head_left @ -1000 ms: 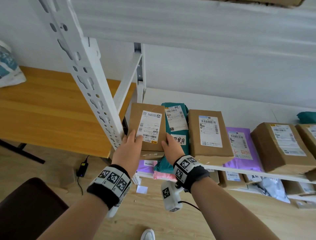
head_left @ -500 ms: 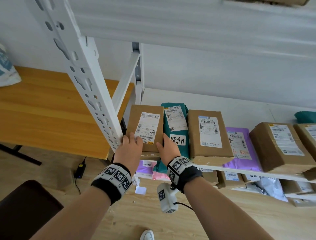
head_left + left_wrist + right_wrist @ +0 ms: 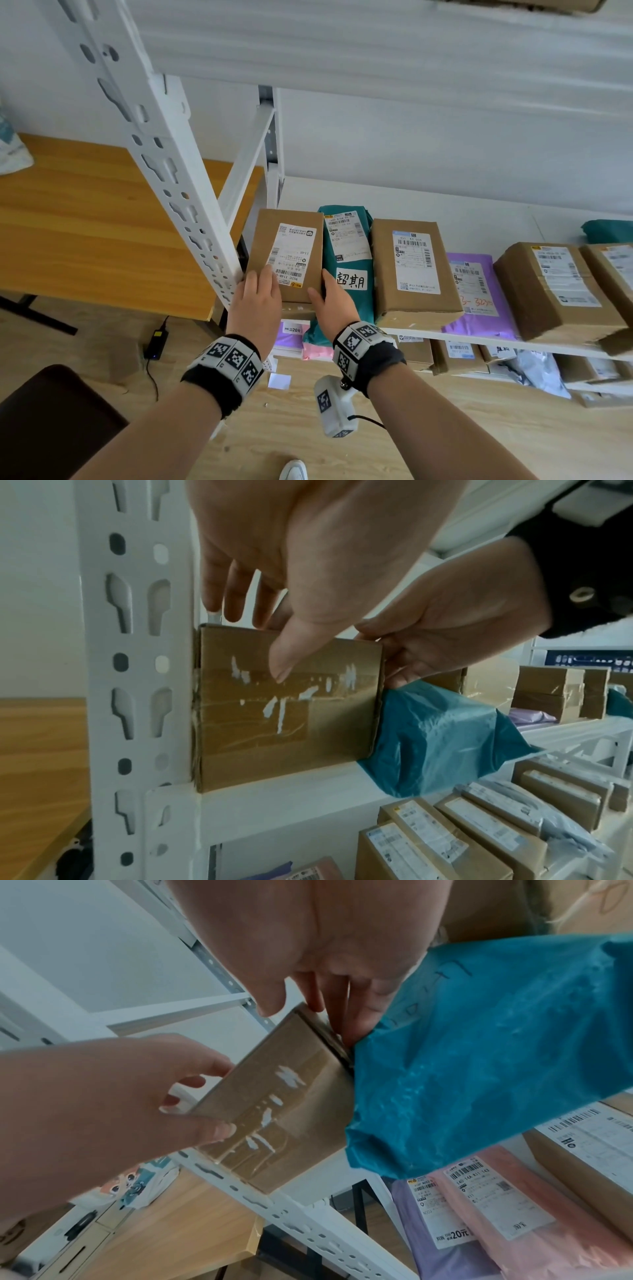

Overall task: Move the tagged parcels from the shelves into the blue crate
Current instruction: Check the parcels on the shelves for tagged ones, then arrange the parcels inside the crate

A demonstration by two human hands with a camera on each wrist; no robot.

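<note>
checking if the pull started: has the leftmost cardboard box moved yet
No. The cardboard box still sits flush between the white upright and the teal parcel, as before.

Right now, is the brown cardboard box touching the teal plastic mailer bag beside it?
Touching: the left wrist view shows the teal bag pressed against the box's lower right edge.

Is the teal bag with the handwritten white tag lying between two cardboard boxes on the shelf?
Yes, the teal bag lies between the small box and a larger box.
</note>
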